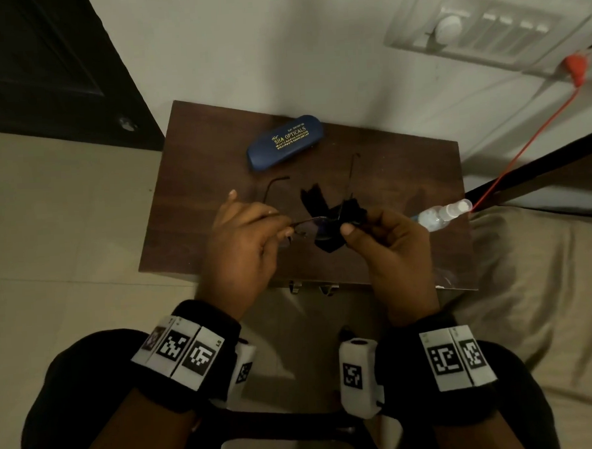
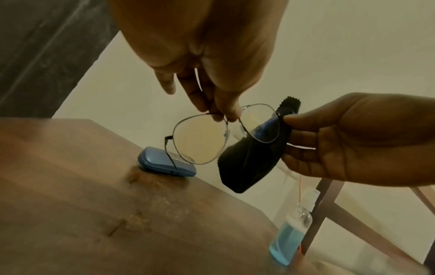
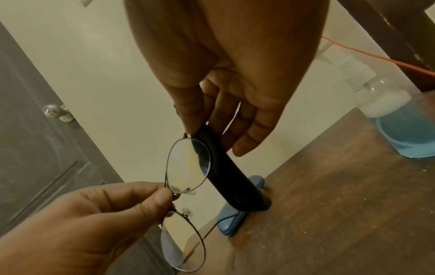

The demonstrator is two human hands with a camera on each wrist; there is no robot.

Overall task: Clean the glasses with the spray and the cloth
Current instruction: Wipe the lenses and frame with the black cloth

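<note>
Above the wooden table (image 1: 189, 182), left hand (image 1: 244, 240) pinches the glasses (image 2: 200, 137) at the bridge; right hand (image 1: 392, 250) pinches black cloth (image 2: 249, 163) over one lens.

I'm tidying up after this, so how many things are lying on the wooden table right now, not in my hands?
2. The blue glasses case lies at the far side of the table, near the wall. The spray bottle sits at the table's right edge. Your hands may hide something small beneath them.

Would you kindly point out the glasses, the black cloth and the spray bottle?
glasses (image 2: 200, 138): left wrist view, on the free lens.
black cloth (image 2: 247, 165): left wrist view, on the hanging fold.
spray bottle (image 1: 438, 215): head view, on the clear body.
</note>
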